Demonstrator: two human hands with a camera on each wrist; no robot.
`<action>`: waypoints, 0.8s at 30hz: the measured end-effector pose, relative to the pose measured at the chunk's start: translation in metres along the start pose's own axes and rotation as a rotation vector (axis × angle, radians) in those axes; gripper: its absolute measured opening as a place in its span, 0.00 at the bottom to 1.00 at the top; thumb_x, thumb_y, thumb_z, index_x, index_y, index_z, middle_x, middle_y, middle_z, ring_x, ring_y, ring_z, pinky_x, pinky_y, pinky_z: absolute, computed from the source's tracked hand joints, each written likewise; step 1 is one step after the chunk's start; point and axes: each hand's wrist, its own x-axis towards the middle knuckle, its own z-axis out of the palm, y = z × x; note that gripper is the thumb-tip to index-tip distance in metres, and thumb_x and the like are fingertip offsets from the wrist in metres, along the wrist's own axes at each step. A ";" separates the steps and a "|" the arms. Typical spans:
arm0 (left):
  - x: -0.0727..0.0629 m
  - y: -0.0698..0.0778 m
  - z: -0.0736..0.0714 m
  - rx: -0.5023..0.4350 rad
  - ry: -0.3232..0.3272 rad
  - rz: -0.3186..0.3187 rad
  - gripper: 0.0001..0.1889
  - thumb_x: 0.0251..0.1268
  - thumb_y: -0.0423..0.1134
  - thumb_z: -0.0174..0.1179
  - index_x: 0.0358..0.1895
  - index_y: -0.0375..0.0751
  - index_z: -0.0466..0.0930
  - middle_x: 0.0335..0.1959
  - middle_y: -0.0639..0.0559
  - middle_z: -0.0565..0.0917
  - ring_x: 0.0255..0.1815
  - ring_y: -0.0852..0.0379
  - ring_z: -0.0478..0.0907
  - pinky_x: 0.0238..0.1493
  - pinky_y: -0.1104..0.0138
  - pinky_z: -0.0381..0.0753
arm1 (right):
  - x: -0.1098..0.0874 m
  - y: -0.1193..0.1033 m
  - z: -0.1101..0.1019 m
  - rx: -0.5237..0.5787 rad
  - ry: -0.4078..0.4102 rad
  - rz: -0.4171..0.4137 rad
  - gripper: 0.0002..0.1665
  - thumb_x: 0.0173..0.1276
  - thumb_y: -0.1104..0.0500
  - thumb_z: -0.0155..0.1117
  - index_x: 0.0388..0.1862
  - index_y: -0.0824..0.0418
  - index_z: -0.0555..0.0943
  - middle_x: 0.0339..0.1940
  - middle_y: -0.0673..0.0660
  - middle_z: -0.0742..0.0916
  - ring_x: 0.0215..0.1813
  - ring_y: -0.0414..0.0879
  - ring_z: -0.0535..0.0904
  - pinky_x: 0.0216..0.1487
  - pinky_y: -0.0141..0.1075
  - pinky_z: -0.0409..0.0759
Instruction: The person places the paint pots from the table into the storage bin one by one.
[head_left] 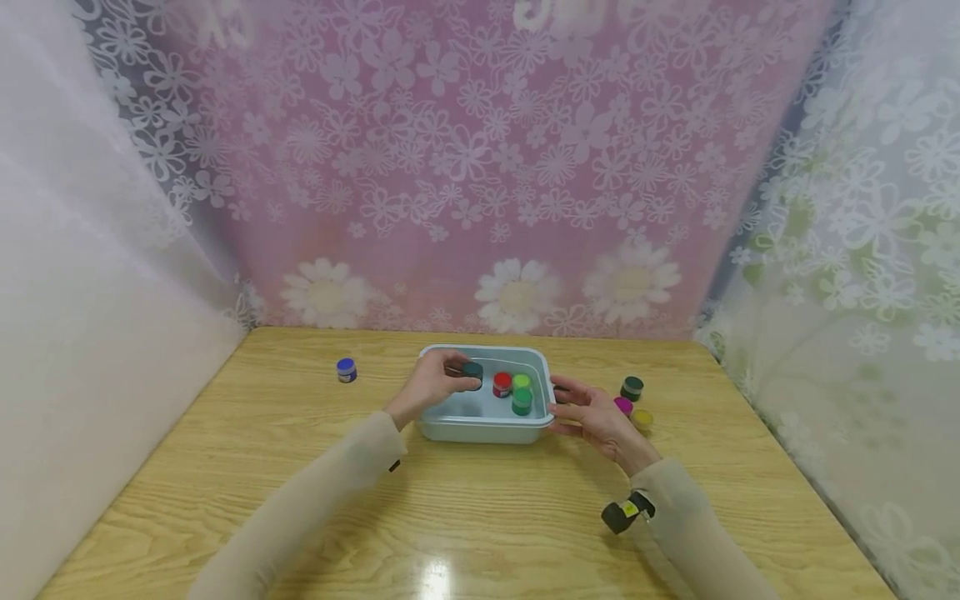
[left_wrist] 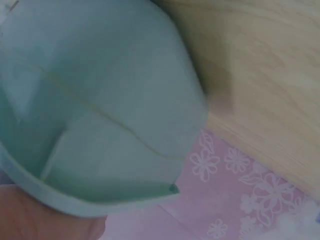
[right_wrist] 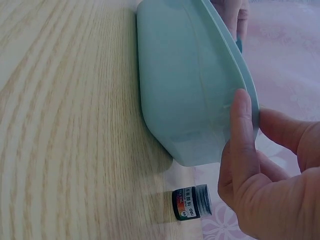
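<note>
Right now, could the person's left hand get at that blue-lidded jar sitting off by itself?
Probably yes. The blue-lidded jar stands alone on bare table, nothing between. But the left hand holds a dark-lidded jar over the tub.

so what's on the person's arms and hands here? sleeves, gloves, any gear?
Both arms wear long, close-fitting beige sleeves down to the wrist. The left hand and right hand are bare, no gloves. A small black device with a yellow mark sits strapped at the right wrist; a dark bit shows under the left cuff.
</note>
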 end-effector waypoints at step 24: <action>0.022 0.001 0.030 0.096 -0.137 -0.067 0.18 0.55 0.31 0.71 0.50 0.32 0.81 0.43 0.41 0.84 0.33 0.55 0.81 0.35 0.62 0.87 | 0.002 0.001 -0.002 -0.002 -0.003 0.001 0.39 0.70 0.65 0.62 0.77 0.60 0.59 0.73 0.69 0.67 0.62 0.57 0.78 0.52 0.39 0.85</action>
